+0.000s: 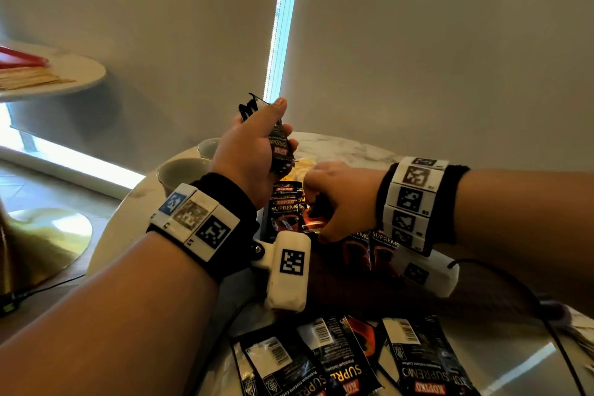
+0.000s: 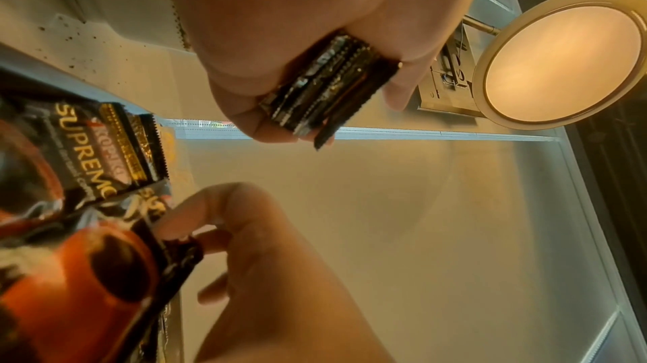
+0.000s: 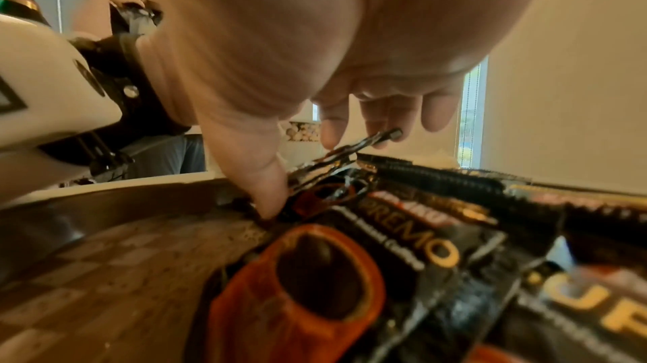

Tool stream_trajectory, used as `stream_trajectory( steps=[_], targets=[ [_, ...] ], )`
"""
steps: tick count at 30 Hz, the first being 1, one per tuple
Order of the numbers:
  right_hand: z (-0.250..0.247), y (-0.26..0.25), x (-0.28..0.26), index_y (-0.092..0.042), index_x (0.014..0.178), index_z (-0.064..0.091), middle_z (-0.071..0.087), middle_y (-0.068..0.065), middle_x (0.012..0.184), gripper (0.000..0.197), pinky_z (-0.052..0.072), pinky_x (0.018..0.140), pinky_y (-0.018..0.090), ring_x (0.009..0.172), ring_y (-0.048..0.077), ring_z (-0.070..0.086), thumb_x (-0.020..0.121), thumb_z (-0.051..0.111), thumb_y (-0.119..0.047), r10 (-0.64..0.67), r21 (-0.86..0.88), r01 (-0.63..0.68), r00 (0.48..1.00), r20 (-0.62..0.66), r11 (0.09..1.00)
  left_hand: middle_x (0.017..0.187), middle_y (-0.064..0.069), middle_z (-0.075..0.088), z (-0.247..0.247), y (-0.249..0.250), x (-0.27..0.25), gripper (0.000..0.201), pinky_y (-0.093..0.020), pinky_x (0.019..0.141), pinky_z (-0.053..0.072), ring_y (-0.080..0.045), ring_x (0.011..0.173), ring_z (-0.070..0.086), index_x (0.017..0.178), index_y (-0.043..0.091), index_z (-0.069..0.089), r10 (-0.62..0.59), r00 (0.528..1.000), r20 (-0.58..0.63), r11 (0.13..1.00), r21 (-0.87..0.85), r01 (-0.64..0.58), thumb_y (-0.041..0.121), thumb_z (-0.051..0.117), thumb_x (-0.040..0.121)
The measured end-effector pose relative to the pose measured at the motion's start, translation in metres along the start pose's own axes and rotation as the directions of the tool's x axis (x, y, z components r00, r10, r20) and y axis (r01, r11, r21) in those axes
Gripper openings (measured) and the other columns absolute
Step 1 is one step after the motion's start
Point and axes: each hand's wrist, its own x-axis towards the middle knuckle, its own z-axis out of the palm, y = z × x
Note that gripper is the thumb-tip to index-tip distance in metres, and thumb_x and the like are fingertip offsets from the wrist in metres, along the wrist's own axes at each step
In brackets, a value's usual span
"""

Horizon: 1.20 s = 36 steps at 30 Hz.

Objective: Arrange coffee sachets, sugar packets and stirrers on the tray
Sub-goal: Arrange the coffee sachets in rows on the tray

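Black foil coffee sachets (image 1: 356,360) are lying scattered along the near edge of the pale marbled tabletop (image 1: 347,146), some face down with barcodes showing. Farther in, a dark tray (image 3: 115,255) with a wood-grain floor is sitting on the tabletop, and more sachets (image 1: 287,212) are lying on it, overlapping, their gold lettering and orange cups facing up.

The left hand (image 1: 254,151) is hovering above the far side of the tray, its grip closing round a small bundle of sachets (image 1: 279,141), thumb up along one side and fingers curling round the other; in the left wrist view the serrated ends of that bundle (image 2: 329,92) are sticking out below the palm.

The right hand (image 1: 340,199) is reaching down onto the tray from the right, knuckles up. Its thumb and fingers are pinching the edge of one sachet (image 3: 346,153) on the pile, with the thumb tip (image 3: 266,197) touching the tray's contents.

Two pale cups (image 1: 180,170) are standing on the tabletop to the left of the tray, beyond the left wrist. A second round table (image 1: 54,74) is showing at far left, well apart
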Motion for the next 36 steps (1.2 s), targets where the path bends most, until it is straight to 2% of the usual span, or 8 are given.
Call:
stream_trajectory(
  steps=[5, 9, 13, 17, 24, 30, 36],
  targets=[
    [0.004, -0.003, 0.007, -0.029, 0.115, 0.05, 0.044, -0.007, 0.122, 0.061, 0.051, 0.094, 0.037, 0.112, 0.015, 0.043, 0.069, 0.084, -0.05, 0.002, -0.019, -0.001, 1.0, 0.029, 1.0, 0.098, -0.006, 0.063, 0.0, 0.0, 0.001, 0.056, -0.029, 0.055, 0.055, -0.013, 0.063, 0.066, 0.137, 0.012, 0.05, 0.012, 1.0, -0.017, 1.0, 0.011, -0.012, 0.039, 0.072, 0.093],
    [0.007, -0.004, 0.011, -0.033, 0.108, 0.051, 0.043, -0.007, 0.12, 0.063, 0.053, 0.091, 0.041, 0.112, 0.018, 0.045, 0.062, 0.085, -0.059, 0.035, -0.04, -0.032, 0.997, 0.064, 0.999, 0.098, -0.005, 0.062, 0.0, 0.0, 0.001, 0.055, -0.03, 0.056, 0.054, -0.013, 0.063, 0.066, 0.137, 0.012, 0.051, 0.017, 1.0, -0.018, 1.0, 0.015, -0.016, 0.04, 0.071, 0.093],
    [0.01, -0.006, 0.013, -0.033, 0.104, 0.054, 0.044, -0.008, 0.115, 0.061, 0.054, 0.09, 0.04, 0.106, 0.016, 0.047, 0.062, 0.08, -0.069, 0.042, -0.047, -0.04, 0.999, 0.033, 0.998, 0.098, -0.006, 0.062, 0.0, 0.001, 0.001, 0.048, -0.03, 0.057, 0.054, -0.013, 0.065, 0.065, 0.129, 0.014, 0.053, 0.015, 1.0, -0.008, 1.0, 0.012, -0.015, 0.04, 0.071, 0.093],
    [0.009, -0.01, 0.012, -0.031, 0.101, 0.056, 0.043, -0.008, 0.116, 0.051, 0.054, 0.089, 0.037, 0.105, 0.014, 0.045, 0.068, 0.078, -0.064, 0.022, -0.058, -0.022, 1.0, 0.005, 0.998, 0.098, -0.005, 0.063, -0.001, 0.001, 0.001, 0.053, -0.031, 0.059, 0.053, -0.013, 0.065, 0.066, 0.133, 0.013, 0.053, 0.012, 1.0, -0.009, 1.0, 0.008, -0.012, 0.04, 0.072, 0.092],
    [0.009, -0.015, 0.013, -0.031, 0.094, 0.055, 0.042, -0.007, 0.115, 0.046, 0.054, 0.089, 0.037, 0.106, 0.015, 0.042, 0.069, 0.079, -0.059, -0.001, -0.068, 0.0, 1.0, -0.02, 0.998, 0.099, -0.006, 0.063, -0.002, 0.001, 0.001, 0.054, -0.031, 0.059, 0.055, -0.013, 0.065, 0.066, 0.135, 0.013, 0.053, 0.008, 1.0, -0.014, 1.0, -0.004, -0.008, 0.04, 0.072, 0.092],
    [0.008, -0.013, 0.012, -0.031, 0.104, 0.05, 0.042, -0.006, 0.122, 0.057, 0.052, 0.091, 0.037, 0.11, 0.015, 0.042, 0.067, 0.081, -0.059, 0.001, -0.052, -0.005, 0.997, -0.072, 0.999, 0.099, -0.006, 0.062, -0.002, 0.001, 0.0, 0.054, -0.031, 0.057, 0.054, -0.013, 0.065, 0.065, 0.135, 0.013, 0.053, 0.009, 1.0, -0.012, 1.0, 0.004, -0.009, 0.04, 0.072, 0.092],
    [0.011, -0.012, 0.013, -0.028, 0.113, 0.053, 0.042, -0.005, 0.123, 0.064, 0.054, 0.09, 0.038, 0.109, 0.016, 0.045, 0.066, 0.08, -0.062, 0.006, -0.056, -0.01, 0.998, -0.066, 0.998, 0.099, -0.006, 0.061, -0.001, 0.002, -0.002, 0.053, -0.03, 0.057, 0.053, -0.013, 0.066, 0.064, 0.133, 0.014, 0.054, -0.01, 1.0, 0.003, 1.0, -0.002, 0.01, 0.041, 0.073, 0.091]
  ],
)
